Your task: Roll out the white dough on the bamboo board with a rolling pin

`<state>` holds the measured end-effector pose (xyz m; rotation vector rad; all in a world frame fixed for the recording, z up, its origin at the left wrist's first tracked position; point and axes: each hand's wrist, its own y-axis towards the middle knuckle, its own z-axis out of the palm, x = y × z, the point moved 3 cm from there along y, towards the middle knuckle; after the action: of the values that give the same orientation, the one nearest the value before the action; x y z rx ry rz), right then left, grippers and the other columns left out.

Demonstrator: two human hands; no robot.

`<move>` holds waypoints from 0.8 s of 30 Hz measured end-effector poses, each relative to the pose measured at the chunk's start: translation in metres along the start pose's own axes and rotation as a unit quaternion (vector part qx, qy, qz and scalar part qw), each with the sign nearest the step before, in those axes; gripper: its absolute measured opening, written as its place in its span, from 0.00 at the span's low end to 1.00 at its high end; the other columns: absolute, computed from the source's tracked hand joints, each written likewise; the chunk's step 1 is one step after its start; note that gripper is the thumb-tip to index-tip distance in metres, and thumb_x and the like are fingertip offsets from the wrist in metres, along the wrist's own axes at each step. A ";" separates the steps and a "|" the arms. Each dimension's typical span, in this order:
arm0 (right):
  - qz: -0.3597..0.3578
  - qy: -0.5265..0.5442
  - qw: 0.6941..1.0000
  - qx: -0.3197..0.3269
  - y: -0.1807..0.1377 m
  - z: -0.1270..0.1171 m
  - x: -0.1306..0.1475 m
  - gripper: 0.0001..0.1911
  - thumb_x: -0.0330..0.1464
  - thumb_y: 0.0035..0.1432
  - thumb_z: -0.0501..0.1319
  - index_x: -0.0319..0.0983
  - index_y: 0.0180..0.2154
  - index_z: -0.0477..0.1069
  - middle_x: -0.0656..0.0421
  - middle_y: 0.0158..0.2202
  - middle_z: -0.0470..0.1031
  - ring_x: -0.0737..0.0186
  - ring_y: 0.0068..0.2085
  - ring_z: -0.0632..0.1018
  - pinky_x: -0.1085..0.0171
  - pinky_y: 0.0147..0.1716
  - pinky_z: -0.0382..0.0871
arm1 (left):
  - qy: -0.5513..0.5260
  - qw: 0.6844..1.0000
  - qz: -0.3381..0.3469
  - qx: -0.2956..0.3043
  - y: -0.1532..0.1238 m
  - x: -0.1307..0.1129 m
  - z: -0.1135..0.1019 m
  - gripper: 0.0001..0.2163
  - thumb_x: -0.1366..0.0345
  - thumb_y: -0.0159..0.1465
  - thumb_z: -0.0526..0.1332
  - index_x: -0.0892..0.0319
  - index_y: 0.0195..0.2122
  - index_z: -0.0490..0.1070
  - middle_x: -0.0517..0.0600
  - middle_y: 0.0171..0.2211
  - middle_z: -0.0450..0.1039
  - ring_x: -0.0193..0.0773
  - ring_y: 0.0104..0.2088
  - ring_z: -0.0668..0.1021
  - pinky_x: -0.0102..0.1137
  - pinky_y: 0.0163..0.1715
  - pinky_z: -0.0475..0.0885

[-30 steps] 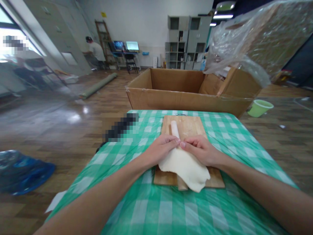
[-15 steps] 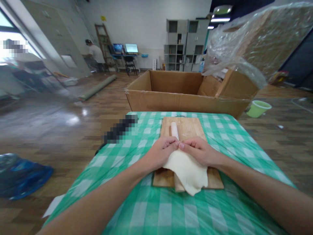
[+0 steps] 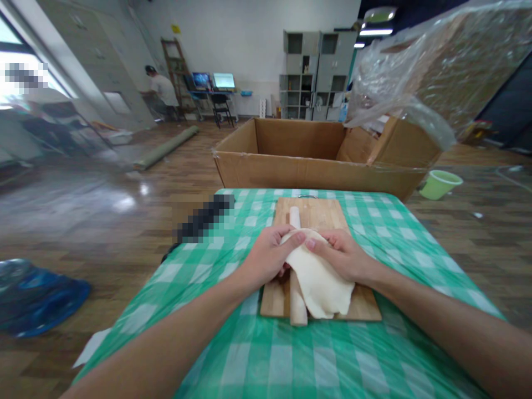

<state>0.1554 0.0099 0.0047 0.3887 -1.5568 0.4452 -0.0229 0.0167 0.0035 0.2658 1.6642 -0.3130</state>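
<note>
- The left hand [image 3: 268,256] has its grip closed on the dough sheet [image 3: 322,282]: the thumb lies on the upper face, and the other fingers are partly hidden.
- The right hand [image 3: 344,256] is clamped on the same sheet, near its far edge, with the thumb on top and the bent fingers behind.
- The dough sheet is between the two hands, above the cutting board [image 3: 363,303]. It is pale, smooth and soft, with a rounded top and an uneven, wavy lower edge near the board's near edge.
- The rolling pin [image 3: 298,310] is a light, straight wooden cylinder. The dough and the left hand cover its middle part; its near end passes a little over the board's near edge.
- The board is flat, rectangular wood, with a curved metal handle [image 3: 308,197] at the worktop's far edge.
- The worktop [image 3: 249,354] wears a shiny green and white checked cover with small wrinkles.
- Behind the worktop's far edge stands a large open cardboard box [image 3: 299,173]; to the right of it, a round light-green bucket [image 3: 439,186] is on the floor.
</note>
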 end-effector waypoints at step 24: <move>-0.002 0.047 0.988 -0.144 0.001 -0.008 -0.006 0.27 0.48 0.50 0.77 0.36 0.43 0.78 0.56 0.28 0.81 0.64 0.19 0.74 0.68 0.13 0.64 | -0.039 0.998 -0.015 0.052 0.000 -0.001 0.005 0.23 0.45 0.63 0.69 0.62 0.44 0.75 0.51 0.29 0.80 0.34 0.21 0.78 0.25 0.19 0.73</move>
<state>0.1622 0.0146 -0.0012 0.1452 -1.5019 0.2268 -0.0183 0.0151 0.0039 0.3022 1.5791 -0.4284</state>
